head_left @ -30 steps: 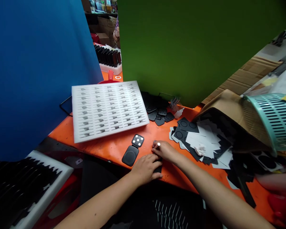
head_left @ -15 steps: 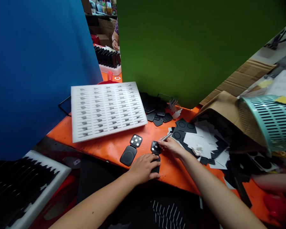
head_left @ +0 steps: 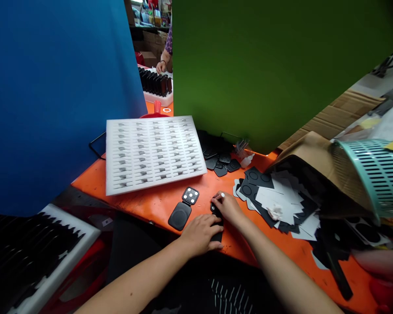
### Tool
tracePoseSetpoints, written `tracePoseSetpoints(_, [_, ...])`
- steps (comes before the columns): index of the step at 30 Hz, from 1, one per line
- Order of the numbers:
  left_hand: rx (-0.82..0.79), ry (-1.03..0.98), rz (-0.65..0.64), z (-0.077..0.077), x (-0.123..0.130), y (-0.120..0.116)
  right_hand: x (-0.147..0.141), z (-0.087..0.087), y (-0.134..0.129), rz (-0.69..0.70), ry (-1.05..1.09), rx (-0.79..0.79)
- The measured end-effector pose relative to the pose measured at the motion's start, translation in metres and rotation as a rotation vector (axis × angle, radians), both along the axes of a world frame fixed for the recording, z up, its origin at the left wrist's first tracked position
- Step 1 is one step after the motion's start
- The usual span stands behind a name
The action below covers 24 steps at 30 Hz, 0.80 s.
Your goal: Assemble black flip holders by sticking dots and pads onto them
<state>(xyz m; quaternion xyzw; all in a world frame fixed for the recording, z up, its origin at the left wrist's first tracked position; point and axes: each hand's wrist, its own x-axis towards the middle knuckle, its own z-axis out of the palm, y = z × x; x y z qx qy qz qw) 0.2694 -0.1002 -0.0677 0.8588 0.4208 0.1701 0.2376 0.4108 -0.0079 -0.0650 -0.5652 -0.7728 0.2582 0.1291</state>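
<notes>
My left hand (head_left: 201,234) rests with its fingers curled over the lower part of a black hinged piece (head_left: 218,236) near the table's front edge. At the top half of that piece is my right hand (head_left: 228,206), closed on a slim tool (head_left: 222,195) whose light end shows above the fingers. The hand hides most of that half and the tool's tip. To the left lies a second black hinged piece (head_left: 180,216), unfolded, with several white dots on its upper square.
A white foam tray (head_left: 157,152) stands behind my hands. Black pieces (head_left: 221,163) are heaped beyond. White and black sheets (head_left: 281,196), a paper bag (head_left: 311,148) and a green basket (head_left: 373,174) sit at right. A person's hand (head_left: 161,66) shows behind the screens.
My right hand has turned over the top of the black piece, tilting the tool upright and covering the dotted square. The view has shifted slightly.
</notes>
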Motion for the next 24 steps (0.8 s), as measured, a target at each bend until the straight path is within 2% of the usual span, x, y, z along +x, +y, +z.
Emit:
tracePoseSetpoints(7, [0.004, 0.008, 0.005, 0.000, 0.000, -0.001, 0.001, 0.003, 0.001, -0.035, 0.057, -0.075])
tracePoseSetpoints(12, [0.001, -0.007, 0.002, -0.001, -0.001, -0.001, 0.003, 0.007, 0.008, 0.071, -0.017, -0.012])
tracePoseSetpoints(16, [0.001, -0.011, 0.004, 0.000, -0.001, 0.000, 0.000, 0.009, 0.015, 0.102, -0.064, -0.051])
tracePoseSetpoints(19, [0.001, -0.012, -0.001, 0.001, -0.001, 0.000, 0.004, 0.011, 0.019, 0.104, -0.067, -0.157])
tracePoseSetpoints(21, [0.003, -0.014, 0.002, 0.001, -0.001, 0.000, 0.011, 0.012, 0.019, 0.065, -0.004, -0.297])
tracePoseSetpoints(24, [0.008, -0.014, 0.005, -0.001, 0.000, 0.000, 0.027, 0.010, 0.013, -0.054, 0.298, -0.518])
